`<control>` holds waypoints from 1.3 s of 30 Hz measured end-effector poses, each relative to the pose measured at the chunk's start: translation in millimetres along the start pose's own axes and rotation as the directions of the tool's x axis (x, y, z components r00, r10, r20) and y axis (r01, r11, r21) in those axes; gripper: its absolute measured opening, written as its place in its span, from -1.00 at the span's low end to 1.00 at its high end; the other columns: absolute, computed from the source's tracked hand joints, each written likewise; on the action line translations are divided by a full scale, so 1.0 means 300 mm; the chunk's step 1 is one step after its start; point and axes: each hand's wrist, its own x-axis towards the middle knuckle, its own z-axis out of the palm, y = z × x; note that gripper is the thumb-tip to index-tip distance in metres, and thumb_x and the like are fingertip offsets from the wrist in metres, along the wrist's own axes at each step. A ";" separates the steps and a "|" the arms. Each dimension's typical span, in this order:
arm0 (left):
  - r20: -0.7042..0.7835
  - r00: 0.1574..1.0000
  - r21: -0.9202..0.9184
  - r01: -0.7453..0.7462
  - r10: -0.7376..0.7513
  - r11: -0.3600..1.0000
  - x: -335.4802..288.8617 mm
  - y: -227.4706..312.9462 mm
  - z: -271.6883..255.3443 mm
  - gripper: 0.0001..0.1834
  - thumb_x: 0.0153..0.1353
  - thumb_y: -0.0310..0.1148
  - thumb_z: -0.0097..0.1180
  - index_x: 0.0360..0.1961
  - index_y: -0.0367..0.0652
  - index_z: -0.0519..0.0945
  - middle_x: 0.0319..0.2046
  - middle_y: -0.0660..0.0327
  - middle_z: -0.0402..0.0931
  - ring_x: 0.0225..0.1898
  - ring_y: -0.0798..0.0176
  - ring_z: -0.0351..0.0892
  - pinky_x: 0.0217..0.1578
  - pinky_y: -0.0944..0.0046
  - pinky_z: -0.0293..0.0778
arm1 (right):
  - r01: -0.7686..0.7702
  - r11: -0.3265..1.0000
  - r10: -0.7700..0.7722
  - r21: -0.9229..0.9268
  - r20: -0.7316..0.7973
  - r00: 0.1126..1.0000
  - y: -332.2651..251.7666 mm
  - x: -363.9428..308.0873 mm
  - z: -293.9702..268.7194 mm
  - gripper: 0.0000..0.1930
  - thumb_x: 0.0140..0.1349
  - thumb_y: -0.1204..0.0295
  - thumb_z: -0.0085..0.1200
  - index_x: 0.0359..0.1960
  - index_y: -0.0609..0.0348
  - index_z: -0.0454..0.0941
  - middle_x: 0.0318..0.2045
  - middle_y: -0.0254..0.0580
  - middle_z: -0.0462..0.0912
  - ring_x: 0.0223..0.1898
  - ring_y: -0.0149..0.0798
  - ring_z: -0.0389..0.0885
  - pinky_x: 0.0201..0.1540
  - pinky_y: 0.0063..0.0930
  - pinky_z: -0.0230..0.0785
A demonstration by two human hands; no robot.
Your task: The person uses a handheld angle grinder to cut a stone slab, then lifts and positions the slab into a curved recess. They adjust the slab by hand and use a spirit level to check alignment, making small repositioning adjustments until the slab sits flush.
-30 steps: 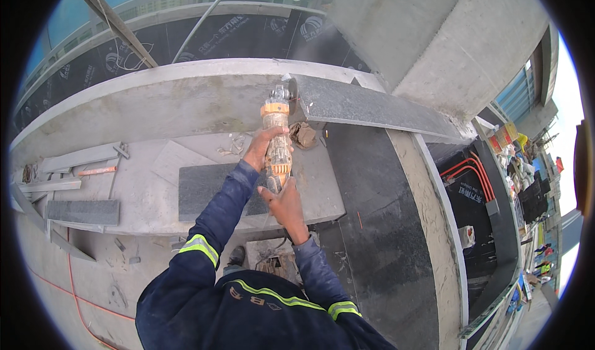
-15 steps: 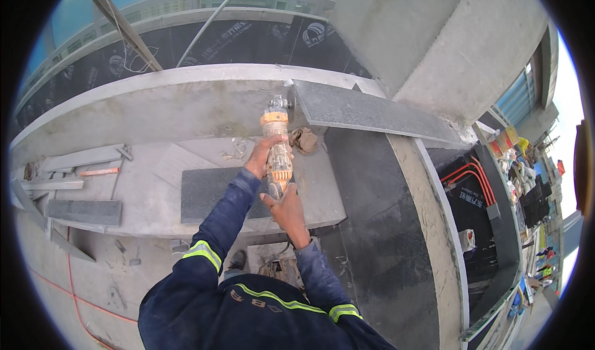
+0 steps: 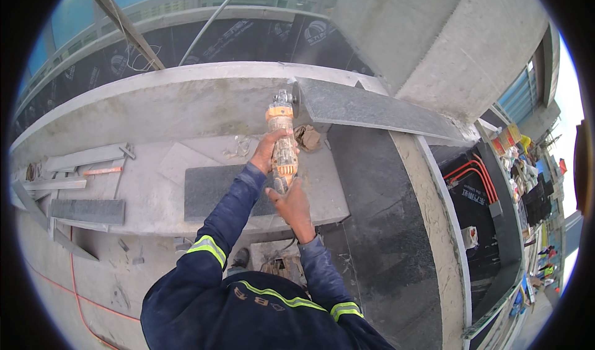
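Observation:
Both of my hands are closed on a dusty orange angle grinder (image 3: 284, 147), which points away from me. My left hand (image 3: 268, 150) wraps round the middle of its body. Farther back, my right hand (image 3: 294, 207) grips the rear handle. The grinder's disc (image 3: 295, 99) stands on edge against the left end of a long grey stone slab (image 3: 365, 108). This slab lies along the top of a low wall, its far right end near a concrete column. Whether the disc cuts into the edge or only touches it, I cannot tell.
A pale ledge (image 3: 328, 204) lies below the grinder, with a dark stone slab (image 3: 214, 192) and crumpled brown paper (image 3: 307, 138) on it. Cut stone strips (image 3: 87, 211) are stacked at the left. An orange hose (image 3: 73, 275) runs over the floor. A concrete column (image 3: 446, 59) rises at far right.
The whole scene has shifted slightly to the right in view. Both hands keep their hold on the angle grinder, and its disc stays at the slab's left end.

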 end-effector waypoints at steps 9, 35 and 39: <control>-0.029 0.999 -0.040 -0.024 0.023 0.999 -0.082 0.006 -0.001 -0.56 0.15 -0.25 0.38 -0.07 -0.25 0.48 -0.40 0.05 0.63 -0.47 0.13 0.75 -0.49 0.15 0.74 | 0.034 0.999 -0.034 -0.028 0.005 0.999 0.001 -0.041 0.026 -0.34 0.18 0.05 0.39 -0.12 0.40 0.27 -0.40 0.39 0.66 -0.34 0.34 0.69 -0.28 0.06 0.53; 0.053 0.999 0.058 -0.004 0.001 0.998 -0.078 -0.033 0.032 -0.61 0.17 -0.25 0.37 -0.10 -0.20 0.50 -0.40 0.06 0.63 -0.45 0.13 0.75 -0.48 0.17 0.73 | -0.043 0.997 0.043 0.071 -0.006 0.999 0.051 -0.076 0.036 -0.32 0.16 0.04 0.41 -0.13 0.39 0.26 -0.40 0.48 0.64 -0.27 0.49 0.66 -0.24 0.18 0.48; 0.047 0.999 0.064 0.007 -0.010 0.998 -0.058 -0.021 0.025 -0.61 0.16 -0.25 0.37 -0.10 -0.20 0.51 -0.39 0.06 0.64 -0.44 0.13 0.75 -0.48 0.17 0.73 | -0.023 0.996 0.022 0.085 0.003 1.000 0.038 -0.064 0.028 -0.33 0.18 0.03 0.39 -0.13 0.39 0.26 -0.40 0.47 0.64 -0.27 0.48 0.66 -0.25 0.18 0.48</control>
